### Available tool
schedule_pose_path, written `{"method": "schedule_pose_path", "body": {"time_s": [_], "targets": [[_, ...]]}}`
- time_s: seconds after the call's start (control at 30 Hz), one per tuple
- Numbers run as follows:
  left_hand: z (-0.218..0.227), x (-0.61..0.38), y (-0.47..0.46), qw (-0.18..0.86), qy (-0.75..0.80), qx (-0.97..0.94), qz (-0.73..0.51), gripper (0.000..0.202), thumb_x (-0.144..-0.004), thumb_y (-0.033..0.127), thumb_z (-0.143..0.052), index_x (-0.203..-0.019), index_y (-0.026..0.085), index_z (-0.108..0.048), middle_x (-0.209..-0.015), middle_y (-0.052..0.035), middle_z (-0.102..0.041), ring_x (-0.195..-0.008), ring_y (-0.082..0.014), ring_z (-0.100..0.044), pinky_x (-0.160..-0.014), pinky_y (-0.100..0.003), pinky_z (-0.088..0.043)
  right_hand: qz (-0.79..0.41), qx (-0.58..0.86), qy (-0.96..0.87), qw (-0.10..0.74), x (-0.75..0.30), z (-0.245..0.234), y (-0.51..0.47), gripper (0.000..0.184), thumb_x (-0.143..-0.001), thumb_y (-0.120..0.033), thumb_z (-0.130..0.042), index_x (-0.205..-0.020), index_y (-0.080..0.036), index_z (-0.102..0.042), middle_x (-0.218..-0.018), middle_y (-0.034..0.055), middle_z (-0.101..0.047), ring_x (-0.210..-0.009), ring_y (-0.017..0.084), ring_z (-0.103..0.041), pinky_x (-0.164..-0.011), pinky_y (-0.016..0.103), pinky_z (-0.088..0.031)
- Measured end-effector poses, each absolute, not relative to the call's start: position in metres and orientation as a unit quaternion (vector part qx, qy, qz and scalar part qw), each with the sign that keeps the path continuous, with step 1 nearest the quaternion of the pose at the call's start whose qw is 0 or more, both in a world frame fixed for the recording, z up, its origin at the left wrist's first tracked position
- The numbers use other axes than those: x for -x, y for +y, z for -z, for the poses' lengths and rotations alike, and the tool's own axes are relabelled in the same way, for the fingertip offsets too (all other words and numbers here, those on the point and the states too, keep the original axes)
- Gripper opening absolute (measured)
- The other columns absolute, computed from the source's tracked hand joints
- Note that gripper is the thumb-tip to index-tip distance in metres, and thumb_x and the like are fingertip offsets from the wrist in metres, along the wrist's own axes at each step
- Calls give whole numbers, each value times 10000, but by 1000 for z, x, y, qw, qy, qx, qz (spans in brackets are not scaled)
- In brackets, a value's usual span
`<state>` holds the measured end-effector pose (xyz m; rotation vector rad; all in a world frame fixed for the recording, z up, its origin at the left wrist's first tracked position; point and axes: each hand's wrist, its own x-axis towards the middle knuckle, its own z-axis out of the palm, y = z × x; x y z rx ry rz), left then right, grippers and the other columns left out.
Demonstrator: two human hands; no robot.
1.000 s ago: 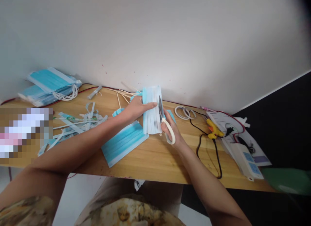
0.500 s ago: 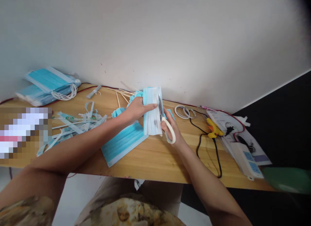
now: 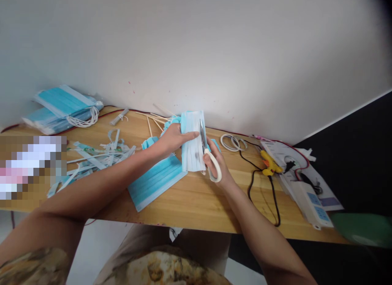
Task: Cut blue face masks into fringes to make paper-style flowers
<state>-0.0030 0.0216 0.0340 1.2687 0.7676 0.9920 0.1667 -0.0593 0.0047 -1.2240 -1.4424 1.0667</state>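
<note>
A pale blue pleated face mask (image 3: 192, 156) is held upright above the table, its whitish side toward me. My left hand (image 3: 174, 137) pinches it from the left, thumb across the front and fingers hidden behind. White-handled scissors (image 3: 212, 164) are gripped in my right hand (image 3: 219, 162), the blades lying along the mask's right edge. Whether the blades are cutting I cannot tell. Under my left forearm a blue mask sheet (image 3: 157, 181) lies flat on the table. Behind my left hand are thin wooden sticks (image 3: 150, 127) and crumpled blue pieces (image 3: 149, 143).
Cut strips (image 3: 92, 156) are heaped at left, below stacked masks (image 3: 63, 107) with white ear loops. Rightward lie tape rolls (image 3: 230, 142), a yellow glue gun (image 3: 269, 163) with a black cord, and a power strip (image 3: 312, 205) on papers. A wall (image 3: 196, 52) rises behind the table.
The view has shifted very slightly. Both hands, the mask and the scissors keep nearly the same position relative to each other.
</note>
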Motion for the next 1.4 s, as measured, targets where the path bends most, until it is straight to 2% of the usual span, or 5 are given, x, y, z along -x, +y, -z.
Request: {"method": "schedule_pose_path", "body": {"time_s": [0.87, 0.93, 1.0, 1.13, 1.4], "targets": [[-43, 10, 26, 594, 375, -558, -442, 266, -737, 381, -750, -812, 134, -683, -826, -96, -719, -711, -192, -630, -637, -301, -493, -486, 490, -563, 454, -164, -5, -61, 970, -734, -765, -672, -1519, -300, -341, -683, -27, -509, -466, 128, -430, -409, 286, -385], [-43, 10, 27, 591, 379, -556, -445, 265, -723, 365, -760, -821, 132, -681, -827, -92, -716, -704, -186, -622, -630, -300, -487, -472, 486, -576, 457, -165, -5, -60, 951, -724, -775, -670, -1498, -305, -381, -785, 20, -588, -567, 170, -525, -473, 315, -456], [-44, 10, 26, 590, 380, -555, -446, 256, -708, 354, -765, -800, 136, -668, -814, -83, -709, -703, -184, -614, -633, -302, -484, -440, 479, -600, 465, -166, -5, -58, 903, -732, -789, -646, -1464, -304, -438, -1044, 95, -654, -829, 252, -637, -646, 386, -555], [-44, 6, 21, 597, 367, -561, -441, 227, -695, 331, -765, -742, 150, -637, -758, -47, -678, -689, -171, -595, -648, -305, -479, -405, 466, -631, 469, -166, -7, -56, 837, -773, -798, -583, -1428, -287, -488, -1420, 119, -544, -1289, 333, -529, -1011, 486, -509], [-37, 1, 18, 622, 344, -554, -433, 225, -709, 320, -778, -749, 142, -647, -716, -19, -648, -645, -141, -567, -644, -296, -469, -395, 465, -638, 469, -167, -6, -56, 828, -805, -772, -574, -1470, -292, -456, -1457, 111, -542, -1345, 340, -495, -1126, 546, -421]]}}
